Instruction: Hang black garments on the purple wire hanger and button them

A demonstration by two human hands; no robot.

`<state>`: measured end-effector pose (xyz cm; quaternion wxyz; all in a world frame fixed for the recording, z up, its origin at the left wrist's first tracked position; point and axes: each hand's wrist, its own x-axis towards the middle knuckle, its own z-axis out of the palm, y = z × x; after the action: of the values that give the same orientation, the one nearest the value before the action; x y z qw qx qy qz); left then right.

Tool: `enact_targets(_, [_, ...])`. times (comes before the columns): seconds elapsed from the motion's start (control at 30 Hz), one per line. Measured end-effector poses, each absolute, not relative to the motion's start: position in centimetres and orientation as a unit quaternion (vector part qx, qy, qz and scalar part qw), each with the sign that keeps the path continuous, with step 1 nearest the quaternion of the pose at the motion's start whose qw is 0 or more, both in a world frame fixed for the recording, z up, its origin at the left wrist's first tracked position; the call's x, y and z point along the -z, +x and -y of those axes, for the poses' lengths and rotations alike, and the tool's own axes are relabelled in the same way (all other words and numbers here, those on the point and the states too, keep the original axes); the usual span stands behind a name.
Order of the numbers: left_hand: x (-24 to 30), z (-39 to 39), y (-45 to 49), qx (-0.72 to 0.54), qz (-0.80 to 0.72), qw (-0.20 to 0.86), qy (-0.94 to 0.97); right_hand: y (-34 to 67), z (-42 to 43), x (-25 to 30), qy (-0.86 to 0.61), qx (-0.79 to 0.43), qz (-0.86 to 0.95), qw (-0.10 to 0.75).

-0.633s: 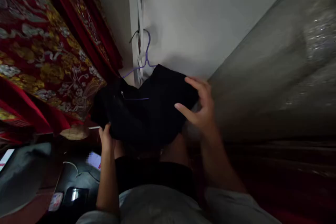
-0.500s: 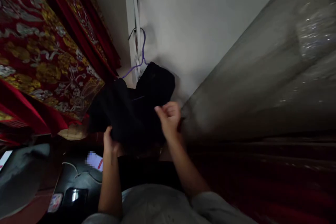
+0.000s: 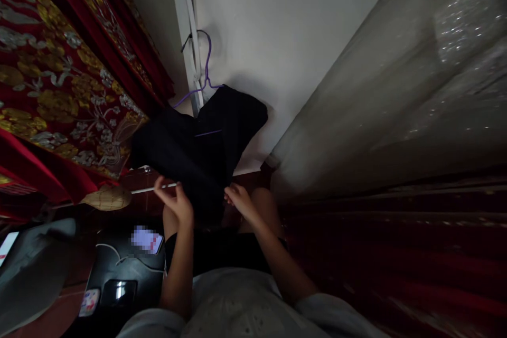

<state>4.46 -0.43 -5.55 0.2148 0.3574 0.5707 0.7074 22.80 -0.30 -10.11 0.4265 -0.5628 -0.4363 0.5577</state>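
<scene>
A black shirt (image 3: 190, 153) hangs by its shoulders from a purple wire hanger (image 3: 207, 66). The hanger's hook sits on a white metal strip at the wall. My right hand (image 3: 242, 203) is closed, its fingertips pinching the shirt's lower right edge. At the lower left of the cloth is my left hand (image 3: 178, 203), thumb and fingers apart with nothing visibly gripped; whether it brushes the fabric is unclear. The shirt's hem falls between both hands, its lowest part dark and hard to make out.
Red curtain cloth with gold and silver flowers (image 3: 59, 105) hangs at left. A phone (image 3: 146, 240), a dark phone-like device (image 3: 118, 293) and a cable lie on a black surface below left. A pale woven object (image 3: 109, 198) is beside the curtain. Plastic-like sheeting (image 3: 356, 132) covers the right side.
My right hand has moved down and left and now pinches the shirt's edge. My left hand has opened its fingers and shifted slightly right. The shirt's right side is spread wider.
</scene>
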Motion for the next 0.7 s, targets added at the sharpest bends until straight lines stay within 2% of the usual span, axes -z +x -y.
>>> enact_targets(0.17, [9.9, 2.1, 9.5, -0.568, -0.514, 0.417, 0.489, 23.2, 0.6, 9.3, -0.532, -0.568, 0.484, 0.4])
enact_targets(0.23, [10.7, 2.6, 10.7, -0.56, -0.496, 0.457, 0.481, 23.8, 0.3, 9.0, -0.523, -0.569, 0.497, 0.394])
enact_targets(0.33, [10.7, 2.2, 11.5, -0.57, -0.482, 0.471, 0.469, 24.5, -0.3, 8.9, -0.518, -0.569, 0.504, 0.393])
enact_targets(0.47, [8.8, 0.4, 11.7, -0.573, -0.497, 0.44, 0.48, 24.9, -0.3, 8.8, -0.484, -0.553, 0.533, 0.419])
enact_targets(0.6, [6.9, -0.7, 12.2, -0.57, -0.485, 0.459, 0.479, 25.5, 0.2, 8.4, -0.483, -0.466, 0.56, 0.486])
enact_targets(0.7, [6.1, -0.6, 12.7, -0.577, -0.487, 0.469, 0.458, 26.0, 0.2, 8.2, -0.492, -0.413, 0.577, 0.504])
